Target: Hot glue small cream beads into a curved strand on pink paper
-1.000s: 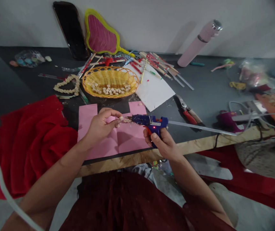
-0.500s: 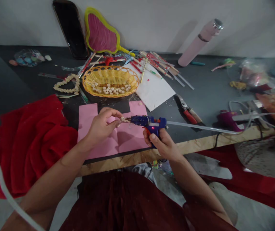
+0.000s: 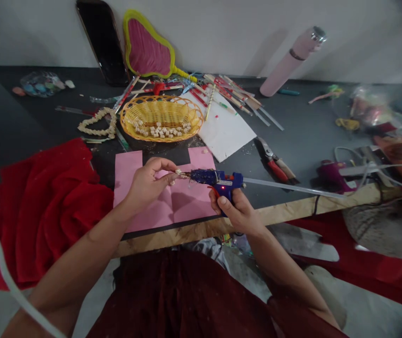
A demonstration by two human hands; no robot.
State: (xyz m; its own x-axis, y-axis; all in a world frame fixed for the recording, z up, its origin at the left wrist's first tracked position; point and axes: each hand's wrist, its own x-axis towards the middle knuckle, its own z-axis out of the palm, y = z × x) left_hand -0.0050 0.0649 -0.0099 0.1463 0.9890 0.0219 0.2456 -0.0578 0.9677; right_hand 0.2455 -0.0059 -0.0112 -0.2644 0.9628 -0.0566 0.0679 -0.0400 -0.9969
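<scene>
My right hand [image 3: 234,209] is wrapped round the handle of a blue glue gun [image 3: 226,185], whose red light is lit. A long clear glue stick [image 3: 292,186] juts from its back. The nozzle points left at my left hand [image 3: 153,180], where thumb and forefinger pinch a small pale cube-like piece [image 3: 177,172]. The tip is at or very near that piece; contact is hard to make out. Under both hands lies pink paper [image 3: 155,217]. Beyond it, a yellow wicker basket [image 3: 162,112] holds several similar pale cubes [image 3: 166,131].
Left of the basket lies a heart-shaped ring of pale pieces [image 3: 97,123]. Red cloth [image 3: 42,211] covers the front left. Pliers-like cutters [image 3: 274,162] rest right of white paper [image 3: 227,136]. A phone [image 3: 104,44] and a pink bottle [image 3: 292,61] stand at the wall.
The pale piece at my left fingertips has shifted slightly, and more of the nozzle tip shows beside it. My right hand keeps its grip on the glue gun.
</scene>
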